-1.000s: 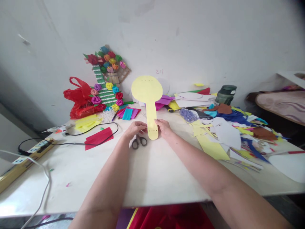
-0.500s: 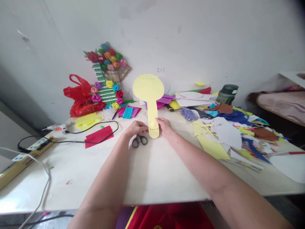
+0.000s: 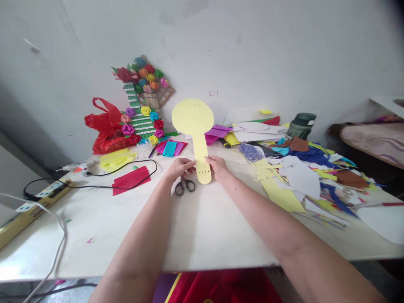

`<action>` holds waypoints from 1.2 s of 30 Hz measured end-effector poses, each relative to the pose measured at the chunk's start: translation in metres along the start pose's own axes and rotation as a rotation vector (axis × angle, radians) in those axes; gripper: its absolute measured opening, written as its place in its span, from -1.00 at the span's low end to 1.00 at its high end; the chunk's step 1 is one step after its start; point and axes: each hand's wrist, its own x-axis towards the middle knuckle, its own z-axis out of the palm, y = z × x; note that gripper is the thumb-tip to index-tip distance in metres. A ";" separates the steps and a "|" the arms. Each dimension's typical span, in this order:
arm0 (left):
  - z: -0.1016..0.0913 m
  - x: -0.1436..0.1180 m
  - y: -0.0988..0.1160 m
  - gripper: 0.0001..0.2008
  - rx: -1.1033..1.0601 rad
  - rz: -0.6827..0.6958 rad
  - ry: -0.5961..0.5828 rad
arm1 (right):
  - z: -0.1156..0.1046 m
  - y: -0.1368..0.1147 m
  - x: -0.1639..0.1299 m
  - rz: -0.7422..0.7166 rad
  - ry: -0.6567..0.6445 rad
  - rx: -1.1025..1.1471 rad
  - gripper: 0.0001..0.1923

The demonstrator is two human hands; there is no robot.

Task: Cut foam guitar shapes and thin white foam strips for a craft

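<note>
A pale yellow cutout (image 3: 196,130) stood upright near the middle of the frame, shaped like a paddle: a round disc on top and a narrow stem below with a rounded end. A short row of small dark dots ran across the top of the disc and another across the foot of the stem. The left hand (image 3: 179,168) pinched the stem from the left and the right hand (image 3: 217,167) from the right, fingers closed on its lower edges, so the stem sat between them while the disc rose above both hands against the white wall (image 3: 284,54). The stem's foot looked to rest on or just above the white table (image 3: 202,227); which one could not be told. Black-handled scissors (image 3: 185,186) lay just below the left hand, their blades hidden under it. Paper scraps (image 3: 293,172) crowded the right of the frame, overlapping too much to sort out.
</note>
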 end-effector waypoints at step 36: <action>-0.016 0.015 -0.022 -0.63 -0.665 0.166 0.508 | -0.007 -0.007 -0.002 0.058 -0.212 -0.097 -0.68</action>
